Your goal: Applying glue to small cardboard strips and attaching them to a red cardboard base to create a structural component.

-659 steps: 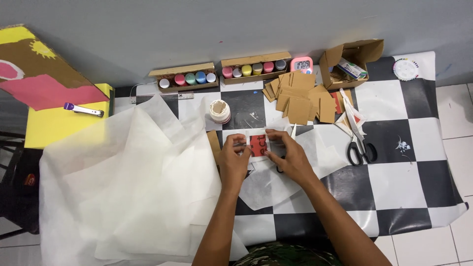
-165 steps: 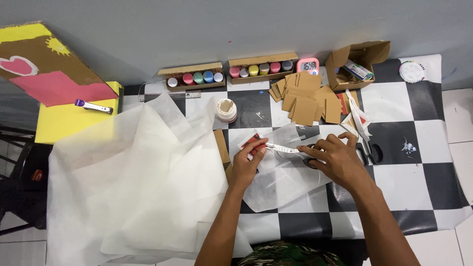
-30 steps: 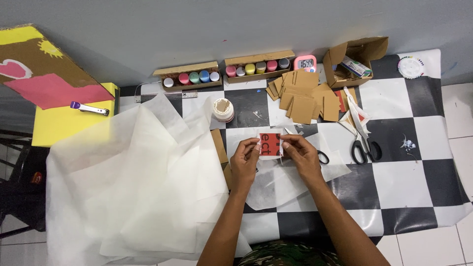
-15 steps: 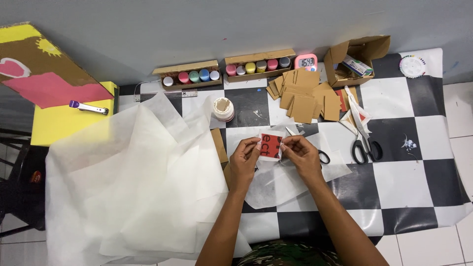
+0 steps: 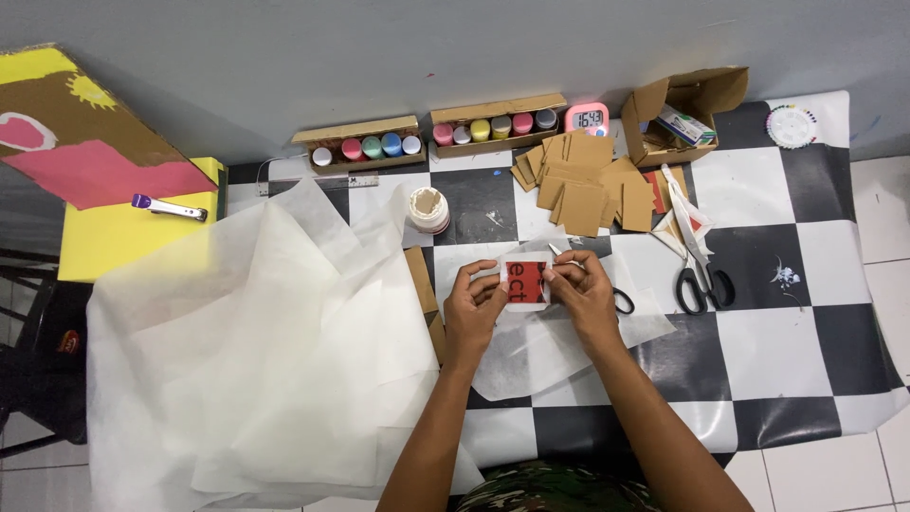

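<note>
Both hands hold one small square card [image 5: 527, 282], red with black letters and a white wrap round its edges, just above a checkered table. My left hand [image 5: 474, 305] pinches its left edge. My right hand [image 5: 583, 292] grips its right edge, and a thin white strip sticks out by the fingertips. Under the hands lies a loose sheet of thin white paper [image 5: 559, 346]. A small pair of black-handled scissors [image 5: 621, 301] peeks out beside my right wrist.
A big heap of white tissue paper [image 5: 256, 351] covers the left side. A glue pot [image 5: 427, 210], two trays of paint pots [image 5: 365, 147], a pile of cardboard squares [image 5: 588, 180], an open carton [image 5: 684, 114] and large scissors [image 5: 700, 280] lie around. A yellow box [image 5: 114, 237] stands at far left.
Over the last second the hands and the red card have barely moved. Several seconds earlier the hands were stretching a thin white strip between them, further to the right.
</note>
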